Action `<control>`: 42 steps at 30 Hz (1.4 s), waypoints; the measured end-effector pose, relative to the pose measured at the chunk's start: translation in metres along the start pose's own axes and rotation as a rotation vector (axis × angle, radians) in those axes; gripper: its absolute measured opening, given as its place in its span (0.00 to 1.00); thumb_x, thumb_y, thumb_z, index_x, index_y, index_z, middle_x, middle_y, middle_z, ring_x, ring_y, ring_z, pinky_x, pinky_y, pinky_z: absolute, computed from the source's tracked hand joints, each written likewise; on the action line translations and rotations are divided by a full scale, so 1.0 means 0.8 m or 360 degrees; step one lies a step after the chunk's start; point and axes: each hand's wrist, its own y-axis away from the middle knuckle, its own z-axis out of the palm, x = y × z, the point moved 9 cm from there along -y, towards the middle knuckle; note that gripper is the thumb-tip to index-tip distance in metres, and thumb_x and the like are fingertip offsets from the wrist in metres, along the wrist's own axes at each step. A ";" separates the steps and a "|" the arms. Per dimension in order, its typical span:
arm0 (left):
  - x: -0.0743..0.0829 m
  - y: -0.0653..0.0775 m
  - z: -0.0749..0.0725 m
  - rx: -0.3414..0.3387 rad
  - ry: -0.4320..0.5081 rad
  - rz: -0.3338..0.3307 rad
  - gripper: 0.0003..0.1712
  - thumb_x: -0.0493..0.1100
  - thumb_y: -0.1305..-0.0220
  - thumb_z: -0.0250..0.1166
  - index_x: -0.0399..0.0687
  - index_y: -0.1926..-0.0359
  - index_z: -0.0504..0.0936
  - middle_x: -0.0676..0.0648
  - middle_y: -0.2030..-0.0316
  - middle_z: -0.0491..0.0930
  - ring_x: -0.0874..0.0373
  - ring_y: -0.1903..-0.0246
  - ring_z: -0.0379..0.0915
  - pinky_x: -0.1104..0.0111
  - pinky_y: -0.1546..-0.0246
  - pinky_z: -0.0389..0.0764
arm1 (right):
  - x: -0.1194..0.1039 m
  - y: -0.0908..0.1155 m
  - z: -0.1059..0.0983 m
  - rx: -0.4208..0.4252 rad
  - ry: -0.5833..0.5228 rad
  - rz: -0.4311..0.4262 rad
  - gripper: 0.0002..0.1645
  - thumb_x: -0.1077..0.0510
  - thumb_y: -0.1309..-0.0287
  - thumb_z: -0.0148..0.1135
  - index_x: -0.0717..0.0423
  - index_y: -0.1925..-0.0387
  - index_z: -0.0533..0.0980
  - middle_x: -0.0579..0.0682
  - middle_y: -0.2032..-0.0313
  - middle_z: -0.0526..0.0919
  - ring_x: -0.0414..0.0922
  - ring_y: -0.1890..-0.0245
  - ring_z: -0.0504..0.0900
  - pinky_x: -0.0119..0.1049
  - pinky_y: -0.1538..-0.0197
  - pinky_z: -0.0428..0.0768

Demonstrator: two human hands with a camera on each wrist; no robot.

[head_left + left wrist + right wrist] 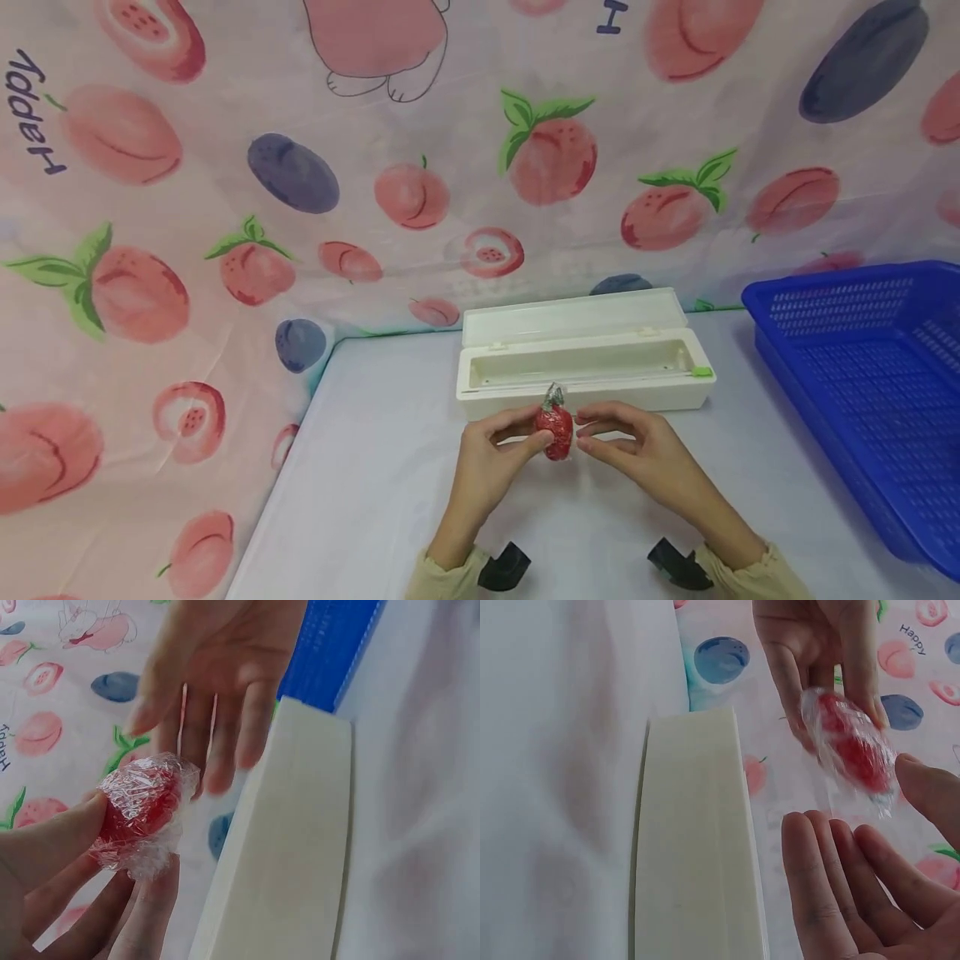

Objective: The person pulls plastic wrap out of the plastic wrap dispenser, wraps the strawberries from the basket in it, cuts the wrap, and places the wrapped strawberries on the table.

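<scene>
My left hand (pixel 486 462) pinches a small red item (pixel 557 433) between thumb and fingers. Clear cling film wraps it tightly, crinkled and shiny, and a greenish tip sticks up at its top in the head view; its exact kind is hard to tell. Facing it from the other side is my right hand (pixel 643 446), with fingers loosely extended and apart. In the right wrist view its thumb (pixel 928 795) lies close to the wrapped red item (pixel 855 746); whether they touch I cannot tell. Just behind both hands stands a white cling film dispenser (pixel 585 396), lid raised.
A green slider (pixel 702 372) sits at the right end of the dispenser's front edge. To the right stands a blue plastic basket (pixel 817 417). White cloth (pixel 352 467) covers the table, and a fruit-print sheet (pixel 450 125) hangs behind and to the left.
</scene>
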 end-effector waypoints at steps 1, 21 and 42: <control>-0.001 0.000 -0.006 0.0015 -0.0007 -0.0006 0.20 0.42 0.44 0.75 0.43 0.50 0.86 0.43 0.56 0.87 0.55 0.56 0.84 0.70 0.58 0.85 | 0.001 -0.001 -0.001 0.0002 0.0015 -0.0001 0.25 0.55 0.40 0.70 0.63 0.44 0.76 0.59 0.48 0.82 0.49 0.51 0.84 0.32 0.52 0.84; -0.042 0.012 -0.184 0.0412 -0.0446 -0.0137 0.23 0.43 0.42 0.74 0.44 0.45 0.83 0.43 0.52 0.85 0.52 0.53 0.83 0.71 0.55 0.84 | 0.009 0.003 -0.063 0.0151 0.0285 -0.0122 0.20 0.59 0.36 0.66 0.61 0.45 0.77 0.57 0.50 0.81 0.31 0.55 0.81 0.27 0.56 0.83; -0.119 0.007 -0.233 0.0375 -0.0857 -0.0342 0.20 0.42 0.35 0.67 0.42 0.43 0.82 0.40 0.49 0.84 0.49 0.51 0.82 0.58 0.49 0.82 | 0.029 0.008 -0.107 0.0175 0.0547 -0.0114 0.19 0.61 0.38 0.67 0.64 0.47 0.78 0.61 0.53 0.83 0.26 0.58 0.79 0.27 0.59 0.83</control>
